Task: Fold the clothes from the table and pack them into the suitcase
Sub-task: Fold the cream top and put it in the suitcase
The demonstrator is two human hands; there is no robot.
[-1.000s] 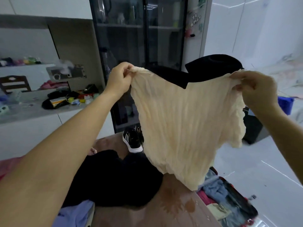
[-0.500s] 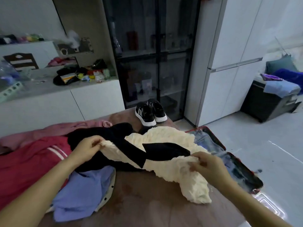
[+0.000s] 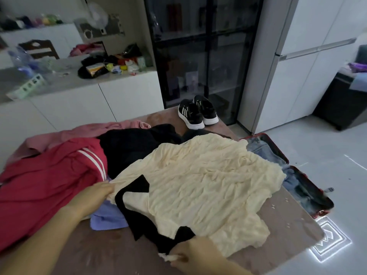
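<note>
Head view: cream top (image 3: 198, 185) lies spread on the worktop (image 3: 288, 225), left grip (image 3: 93, 197) pinching its edge, right grip (image 3: 196, 255) pinching a near corner; open suitcase (image 3: 276, 147) alongside.

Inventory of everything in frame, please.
cream top: 1, cream with black collar, spread on table
red jacket: 1, red, white stripes, left
pink garment: 1, pink, back left
black garment: 1, black, behind cream top
purple garment: 1, lilac, under cream top's edge
sneakers: 2, black-white, table's far end
suitcase: 1, red rim, open on floor
jeans: count unclear, blue, in suitcase
left hand: grips cream top's left edge
right hand: pinches cream top's near edge
</note>
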